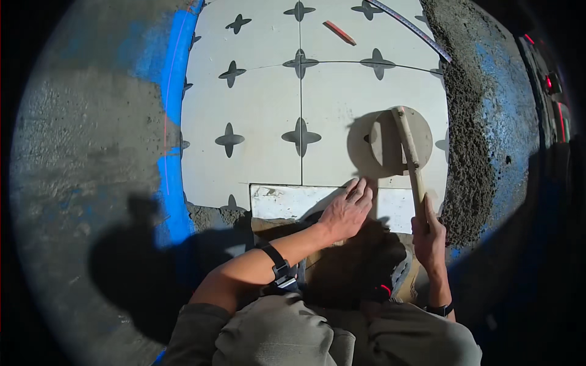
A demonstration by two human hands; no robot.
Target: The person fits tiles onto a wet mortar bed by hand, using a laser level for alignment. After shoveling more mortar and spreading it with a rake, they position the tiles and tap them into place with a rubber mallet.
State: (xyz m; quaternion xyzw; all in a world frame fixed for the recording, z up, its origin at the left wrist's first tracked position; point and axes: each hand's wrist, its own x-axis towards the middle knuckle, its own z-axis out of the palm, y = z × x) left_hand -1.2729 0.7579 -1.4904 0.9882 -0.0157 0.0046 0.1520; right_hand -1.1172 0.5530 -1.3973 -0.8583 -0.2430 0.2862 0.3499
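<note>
My right hand point(430, 235) grips the lower end of the wooden handle of a mallet point(390, 143). Its broad, round, pale head is over the right-hand cream tile point(342, 104), throwing a dark shadow to the left. With fingers partly spread, my left hand point(349, 212) rests on a white strip point(284, 201) along the near edge of the tiles, fingertips close to the joint. Dark four-petal shapes pattern the large tiles. The left part of the strip is smudged with dirt; my left hand and its shadow cover its middle.
A red flat pencil point(339, 33) and a metal ruler point(415, 29) lie on the far tiles. Rough dark mortar point(470, 165) borders the tiles on the right. A blue band point(174, 91) with a red laser line runs along the left, beside grey floor point(91, 152).
</note>
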